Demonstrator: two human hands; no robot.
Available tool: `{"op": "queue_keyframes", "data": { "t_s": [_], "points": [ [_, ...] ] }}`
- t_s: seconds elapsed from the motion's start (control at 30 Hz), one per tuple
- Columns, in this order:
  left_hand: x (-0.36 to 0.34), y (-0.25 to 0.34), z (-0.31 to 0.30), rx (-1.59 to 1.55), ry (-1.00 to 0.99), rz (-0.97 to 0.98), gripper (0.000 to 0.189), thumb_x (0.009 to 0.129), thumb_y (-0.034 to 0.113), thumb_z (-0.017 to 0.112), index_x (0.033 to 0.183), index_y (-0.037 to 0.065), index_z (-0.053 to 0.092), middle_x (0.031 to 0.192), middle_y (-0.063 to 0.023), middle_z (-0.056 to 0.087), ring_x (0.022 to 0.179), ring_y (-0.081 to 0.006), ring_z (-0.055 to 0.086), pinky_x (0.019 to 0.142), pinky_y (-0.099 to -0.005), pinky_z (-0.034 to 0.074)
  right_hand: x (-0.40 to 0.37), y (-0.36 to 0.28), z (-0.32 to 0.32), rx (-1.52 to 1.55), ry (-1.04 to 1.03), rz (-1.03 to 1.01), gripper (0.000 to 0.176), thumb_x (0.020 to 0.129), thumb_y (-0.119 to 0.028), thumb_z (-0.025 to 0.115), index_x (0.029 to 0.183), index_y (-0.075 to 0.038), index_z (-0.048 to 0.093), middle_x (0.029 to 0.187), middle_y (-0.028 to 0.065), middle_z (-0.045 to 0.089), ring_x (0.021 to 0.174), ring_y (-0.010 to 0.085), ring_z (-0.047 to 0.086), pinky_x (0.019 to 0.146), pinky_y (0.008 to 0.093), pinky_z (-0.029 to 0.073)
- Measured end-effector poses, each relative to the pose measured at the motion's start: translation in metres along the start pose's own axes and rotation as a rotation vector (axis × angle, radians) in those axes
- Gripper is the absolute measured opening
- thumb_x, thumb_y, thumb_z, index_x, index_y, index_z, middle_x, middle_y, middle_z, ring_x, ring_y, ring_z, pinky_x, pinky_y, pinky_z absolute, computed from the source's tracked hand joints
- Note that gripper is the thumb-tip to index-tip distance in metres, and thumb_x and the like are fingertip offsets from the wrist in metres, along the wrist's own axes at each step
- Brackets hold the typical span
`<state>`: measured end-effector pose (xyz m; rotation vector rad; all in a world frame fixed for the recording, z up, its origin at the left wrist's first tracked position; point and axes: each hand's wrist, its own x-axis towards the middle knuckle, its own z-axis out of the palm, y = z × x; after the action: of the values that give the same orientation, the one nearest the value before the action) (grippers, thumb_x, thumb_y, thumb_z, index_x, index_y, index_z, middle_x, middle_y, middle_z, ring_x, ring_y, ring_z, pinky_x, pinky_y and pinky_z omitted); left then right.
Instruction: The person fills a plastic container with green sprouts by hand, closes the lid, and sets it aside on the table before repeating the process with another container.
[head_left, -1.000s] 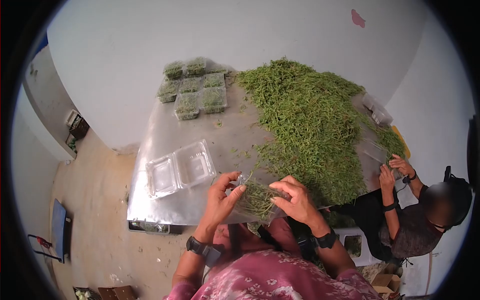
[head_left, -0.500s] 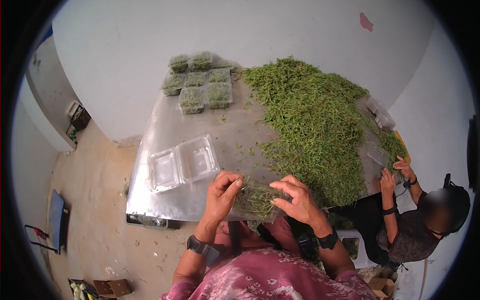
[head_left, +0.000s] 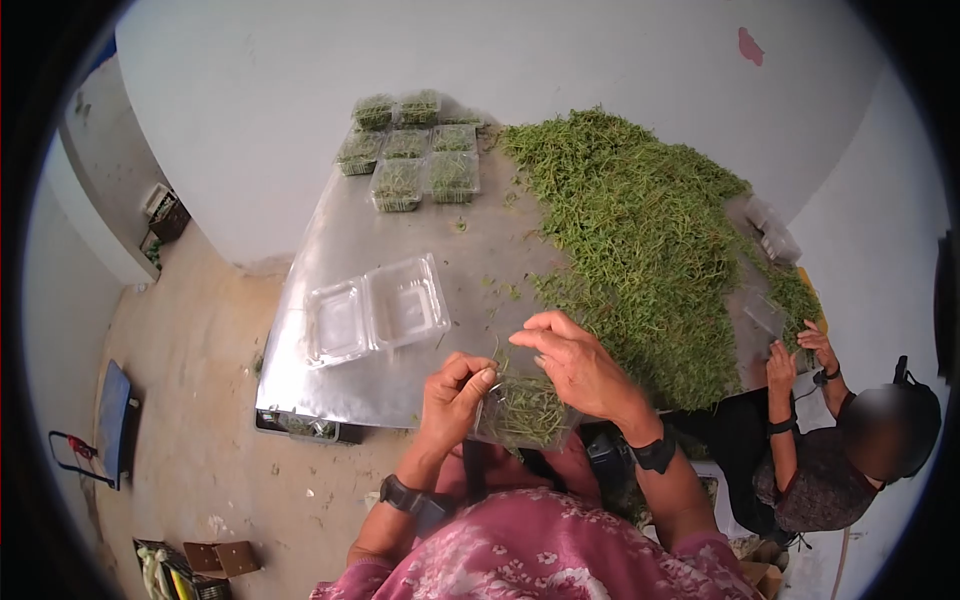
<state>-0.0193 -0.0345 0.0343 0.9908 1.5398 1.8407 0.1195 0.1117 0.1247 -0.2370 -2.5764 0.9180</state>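
Observation:
A clear plastic box (head_left: 530, 415) filled with green stems stands at the table's near edge, close to my body. My left hand (head_left: 458, 392) is at its left corner, thumb and forefinger pinched on a few green stems. Over the box's right side is my right hand (head_left: 575, 368), its fingers stretched to the left toward those stems and apart from the box's rim. An empty open clear box (head_left: 405, 302) lies with its lid unfolded on the metal table (head_left: 330, 250). The large heap of green stems (head_left: 640, 250) covers the table's right half.
Several filled clear boxes (head_left: 405, 145) stand at the back left of the table. At the right, a co-worker (head_left: 820, 450) holds both hands near the heap. Stacked clear boxes (head_left: 772, 230) sit at the far right edge. A black crate (head_left: 305, 427) is below the front left edge.
My right hand has let go of the box and moved up and left over it. My left hand now pinches some stems. The view has shifted slightly.

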Motion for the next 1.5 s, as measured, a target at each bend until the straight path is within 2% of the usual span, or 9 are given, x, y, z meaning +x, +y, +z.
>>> {"op": "queue_keyframes", "data": {
  "t_s": [0.1, 0.2, 0.3, 0.4, 0.5, 0.8, 1.0, 1.2, 1.5],
  "points": [
    [-0.009, 0.001, 0.001, 0.012, -0.038, 0.011, 0.012, 0.092, 0.01, 0.065, 0.096, 0.0, 0.069, 0.083, -0.0021, 0.058, 0.079, -0.0106, 0.053, 0.072, -0.0253, 0.044, 0.003, 0.016, 0.009, -0.076, -0.092, -0.004, 0.03, 0.082, 0.001, 0.062, 0.111, -0.005, 0.064, 0.12, 0.0156, 0.056, 0.103, 0.032, 0.061, 0.085, 0.0383, 0.05],
    [-0.014, -0.003, 0.001, 0.048, -0.058, 0.01, 0.012, 0.093, 0.011, 0.065, 0.097, 0.001, 0.069, 0.083, -0.0021, 0.057, 0.078, -0.0107, 0.053, 0.072, -0.0256, 0.043, 0.004, 0.027, 0.017, -0.043, -0.135, -0.099, 0.021, 0.081, 0.0, 0.064, 0.102, -0.003, 0.065, 0.111, 0.0158, 0.061, 0.098, 0.0313, 0.063, 0.08, 0.0381, 0.051],
    [-0.016, -0.006, 0.002, 0.082, -0.054, 0.0, 0.012, 0.093, 0.011, 0.065, 0.097, 0.001, 0.069, 0.083, -0.0021, 0.058, 0.079, -0.0109, 0.053, 0.072, -0.0261, 0.044, 0.006, 0.02, 0.009, -0.054, -0.342, 0.125, 0.016, 0.081, -0.003, 0.065, 0.097, -0.001, 0.065, 0.097, 0.0147, 0.065, 0.092, 0.031, 0.064, 0.078, 0.0376, 0.051],
    [-0.015, -0.009, 0.003, 0.082, -0.033, -0.005, 0.011, 0.093, 0.011, 0.065, 0.097, 0.001, 0.069, 0.084, -0.0022, 0.058, 0.079, -0.0111, 0.053, 0.073, -0.0262, 0.044, -0.001, 0.014, 0.007, -0.032, -0.192, 0.08, 0.017, 0.081, -0.004, 0.066, 0.097, 0.0, 0.064, 0.083, 0.0132, 0.065, 0.085, 0.0317, 0.064, 0.076, 0.0385, 0.05],
    [-0.015, -0.015, 0.004, 0.045, -0.023, -0.02, 0.012, 0.093, 0.011, 0.065, 0.097, 0.001, 0.069, 0.084, -0.0022, 0.059, 0.079, -0.0109, 0.053, 0.074, -0.026, 0.044, -0.007, 0.009, 0.004, -0.02, -0.156, 0.081, 0.013, 0.083, -0.004, 0.062, 0.095, 0.0, 0.064, 0.088, 0.016, 0.062, 0.087, 0.0365, 0.061, 0.075, 0.0422, 0.049],
    [-0.017, -0.018, 0.004, -0.003, -0.005, -0.034, 0.011, 0.093, 0.011, 0.065, 0.096, 0.001, 0.069, 0.084, -0.0019, 0.058, 0.078, -0.0106, 0.052, 0.072, -0.0257, 0.044, -0.035, 0.002, 0.012, -0.108, -0.035, -0.011, 0.012, 0.084, -0.004, 0.063, 0.096, -0.002, 0.066, 0.088, 0.0113, 0.059, 0.085, 0.0309, 0.059, 0.076, 0.0402, 0.046],
    [-0.022, -0.015, 0.006, 0.041, -0.035, -0.008, 0.01, 0.093, 0.01, 0.064, 0.097, 0.001, 0.068, 0.083, -0.0028, 0.057, 0.077, -0.0109, 0.052, 0.072, -0.0261, 0.044, -0.047, -0.013, 0.01, -0.195, -0.122, 0.15, 0.014, 0.082, -0.01, 0.07, 0.095, -0.005, 0.066, 0.104, 0.0092, 0.058, 0.099, 0.0268, 0.058, 0.089, 0.04, 0.04],
    [-0.024, -0.016, 0.008, 0.088, -0.075, -0.011, 0.011, 0.094, 0.011, 0.063, 0.097, 0.001, 0.068, 0.083, -0.0037, 0.057, 0.077, -0.0116, 0.052, 0.071, -0.0268, 0.044, -0.054, 0.002, 0.017, -0.119, -0.23, 0.181, 0.022, 0.083, -0.02, 0.072, 0.099, -0.007, 0.065, 0.13, 0.0119, 0.051, 0.119, 0.0305, 0.051, 0.1, 0.0453, 0.035],
    [-0.03, -0.017, 0.009, 0.099, -0.152, -0.051, 0.011, 0.094, 0.01, 0.063, 0.095, 0.0, 0.068, 0.085, -0.0015, 0.058, 0.08, -0.0094, 0.053, 0.073, -0.0244, 0.044, -0.074, 0.001, 0.019, -0.022, -0.243, 0.213, 0.024, 0.083, -0.019, 0.072, 0.101, -0.006, 0.065, 0.135, 0.0151, 0.05, 0.123, 0.0327, 0.05, 0.103, 0.0459, 0.036]
  ]
}}
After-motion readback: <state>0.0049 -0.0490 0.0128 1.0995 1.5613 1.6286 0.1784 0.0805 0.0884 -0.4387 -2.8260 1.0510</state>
